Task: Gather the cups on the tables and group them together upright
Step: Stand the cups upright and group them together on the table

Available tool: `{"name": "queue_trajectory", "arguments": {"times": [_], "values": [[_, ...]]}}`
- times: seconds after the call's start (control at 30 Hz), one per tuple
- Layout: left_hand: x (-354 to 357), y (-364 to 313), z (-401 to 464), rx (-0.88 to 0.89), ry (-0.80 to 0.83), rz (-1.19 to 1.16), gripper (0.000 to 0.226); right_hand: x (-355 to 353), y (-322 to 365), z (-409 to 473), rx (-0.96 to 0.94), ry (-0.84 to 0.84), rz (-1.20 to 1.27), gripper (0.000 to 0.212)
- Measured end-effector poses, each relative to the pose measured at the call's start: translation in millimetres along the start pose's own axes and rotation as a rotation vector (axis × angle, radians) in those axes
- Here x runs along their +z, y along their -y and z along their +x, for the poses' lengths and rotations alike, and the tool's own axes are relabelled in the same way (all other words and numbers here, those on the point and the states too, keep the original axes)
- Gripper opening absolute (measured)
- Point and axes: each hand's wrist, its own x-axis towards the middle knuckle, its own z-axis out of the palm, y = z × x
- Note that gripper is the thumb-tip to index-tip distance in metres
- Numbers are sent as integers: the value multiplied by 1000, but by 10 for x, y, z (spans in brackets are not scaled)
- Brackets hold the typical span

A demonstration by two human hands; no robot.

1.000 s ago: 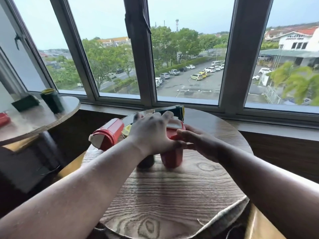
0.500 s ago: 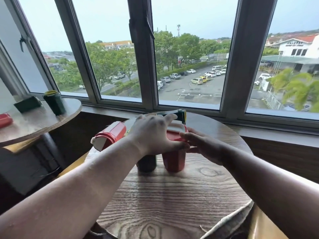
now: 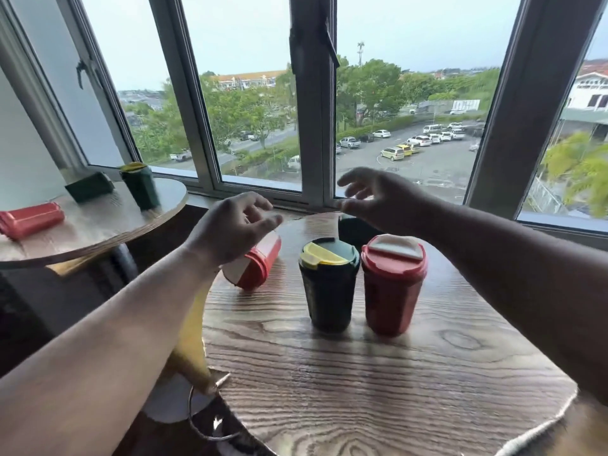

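— Hands first: where are they, and do they hold anything?

— Left hand (image 3: 235, 225) hovers above the near round table (image 3: 378, 373), fingers loosely spread and slightly bent, palm down, holding nothing; it hangs over the tipped red cup (image 3: 256, 264), and I cannot tell whether it touches it; right hand (image 3: 378, 199) floats higher, near the window frame (image 3: 312, 110), fingers splayed wide and relaxed, also empty; both forearms reach in from the bottom corners.

— And the cups?

— Two stand upright just beside each other near the middle of the table; the dark green cup (image 3: 329, 287) with a yellow and green lid on the left, the upright red cup (image 3: 393, 287) with a white flap on its lid on the right; the tipped one lies on its side to their left, at the table's edge; something dark sits behind the pair, mostly hidden by the right hand.

— The other table?

— On the side table (image 3: 98, 232) at left, well apart, another green cup (image 3: 139, 187) stands upright; a red cup on its side (image 3: 31, 220) lies near the frame's edge; a dark green box (image 3: 88, 189) sits behind.

— Any writing?

— A faint yellowish mark runs down the dark green cup; too blurred to read; no label legible.
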Motion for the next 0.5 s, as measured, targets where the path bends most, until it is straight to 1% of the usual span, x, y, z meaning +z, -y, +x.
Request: {"name": "queue_trajectory", "arguments": {"times": [0.03,0.1,0.17,0.27,0.37,0.43,0.5], "values": [[-2,183,10,-33,7,-19,27,73,101,85,-37,13,-63,44],[-2,520,16,-84,36,-78,35,236,309,254,-90,81,-162,42],[13,797,-10,-117,69,-119,47,409,509,421,-100,194,-276,41],[58,1100,-76,-104,129,-152,62,700,763,642,-83,361,-469,41],[120,1316,-97,-98,220,-190,72,975,914,815,-78,493,-657,51],[184,1432,-88,-96,297,-194,79,1126,952,908,-51,566,-714,60],[264,1528,-77,-89,348,-197,87,1250,956,977,6,627,-722,70]]}}
